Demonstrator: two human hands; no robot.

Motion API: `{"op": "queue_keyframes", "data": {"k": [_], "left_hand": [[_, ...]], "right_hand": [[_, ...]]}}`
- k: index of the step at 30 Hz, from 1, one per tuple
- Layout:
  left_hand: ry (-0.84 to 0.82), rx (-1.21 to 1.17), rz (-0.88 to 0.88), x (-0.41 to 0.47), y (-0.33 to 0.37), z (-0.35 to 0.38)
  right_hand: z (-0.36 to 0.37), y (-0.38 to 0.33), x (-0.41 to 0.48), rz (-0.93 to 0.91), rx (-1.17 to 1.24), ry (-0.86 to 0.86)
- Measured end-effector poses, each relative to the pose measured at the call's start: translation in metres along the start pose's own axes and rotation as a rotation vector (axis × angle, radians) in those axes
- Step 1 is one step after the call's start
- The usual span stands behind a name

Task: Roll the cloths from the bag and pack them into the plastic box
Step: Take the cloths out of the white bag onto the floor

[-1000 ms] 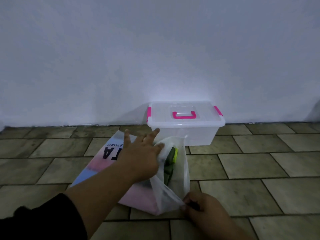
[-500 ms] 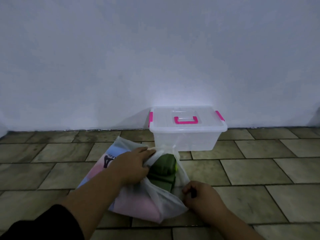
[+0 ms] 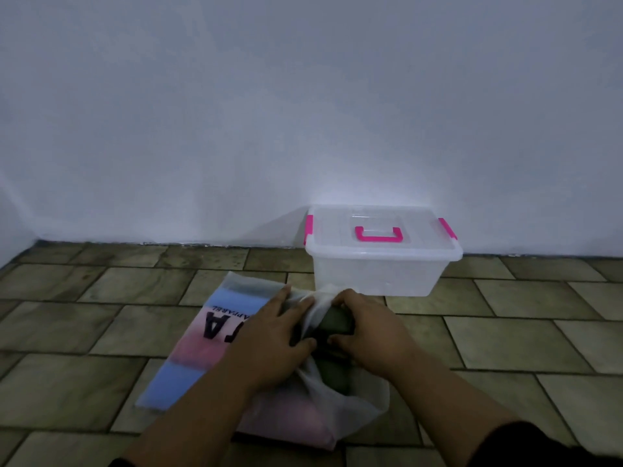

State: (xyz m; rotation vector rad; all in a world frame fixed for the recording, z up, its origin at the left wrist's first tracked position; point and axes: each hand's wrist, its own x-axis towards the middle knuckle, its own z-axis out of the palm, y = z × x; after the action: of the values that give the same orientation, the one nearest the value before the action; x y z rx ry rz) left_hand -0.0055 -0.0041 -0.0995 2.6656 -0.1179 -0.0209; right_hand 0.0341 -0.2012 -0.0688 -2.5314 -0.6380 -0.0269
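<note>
Floor [image 3: 505, 332], hands [image 3: 269, 335] [image 3: 367, 328] at bag [image 3: 188, 365], right now gripping cloth [image 3: 333, 320]

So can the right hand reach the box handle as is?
Probably yes, once freed: the right hand grips the cloth in the bag, but nothing lies between it and the handle on the box.
</note>
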Motion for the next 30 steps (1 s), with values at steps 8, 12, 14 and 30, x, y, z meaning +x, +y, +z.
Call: {"op": "queue_keyframes", "data": {"k": [8,12,14,30], "left_hand": [[0.02,0.033,-0.002,-0.005,-0.01,0.008],[0.021,0.11,-0.009,0.0,-0.007,0.015],[0.016,0.139,-0.025,0.0,-0.006,0.017],[-0.003,0.168,-0.097,-0.022,-0.012,0.009]], "right_hand": [[-0.036,0.058,-0.072,0.267,0.645,0.319],[-0.045,0.094,-0.079,0.496,0.803,0.594],[-0.03,0.091,-0.067,0.603,0.554,0.581],[0.0,0.0,-0.032,-0.15,0.104,0.012]]}}
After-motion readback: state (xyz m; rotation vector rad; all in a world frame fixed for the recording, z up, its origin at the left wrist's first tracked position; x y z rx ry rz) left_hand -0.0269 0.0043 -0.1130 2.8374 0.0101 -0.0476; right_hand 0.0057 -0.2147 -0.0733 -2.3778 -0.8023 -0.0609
